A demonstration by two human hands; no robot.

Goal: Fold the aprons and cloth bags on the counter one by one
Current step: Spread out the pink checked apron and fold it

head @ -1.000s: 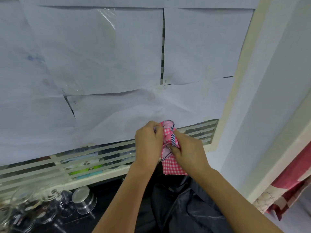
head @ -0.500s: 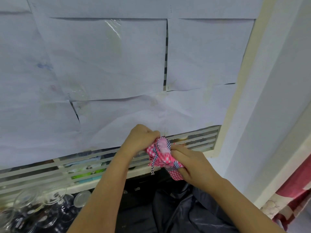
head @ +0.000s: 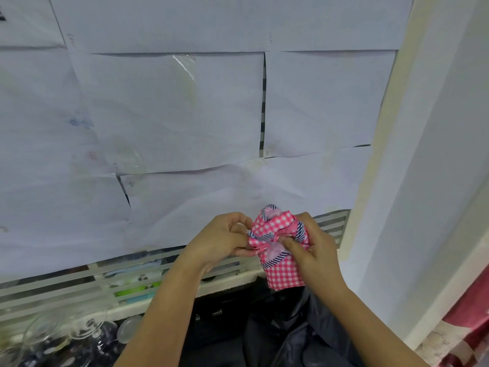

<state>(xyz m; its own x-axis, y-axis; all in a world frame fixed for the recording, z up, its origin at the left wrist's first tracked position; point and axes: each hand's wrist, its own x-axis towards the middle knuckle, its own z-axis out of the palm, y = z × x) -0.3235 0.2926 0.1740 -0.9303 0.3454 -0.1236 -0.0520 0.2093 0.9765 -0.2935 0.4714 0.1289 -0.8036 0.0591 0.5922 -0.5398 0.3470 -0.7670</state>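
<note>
Pinching the bundled pink gingham cloth [head: 281, 271] with the left hand [head: 219, 239], gripping its right side with the curled right hand [head: 316, 251].

pink gingham apron [head: 284, 271] | folded into tight upright bundle, navy-striped trim | dark cloth [head: 299, 335] crumpled below

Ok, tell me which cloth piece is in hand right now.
The pink checked cloth, bundled up with striped trim, gripped by the left hand and right hand. The dark cloth lies below them, untouched.
</note>
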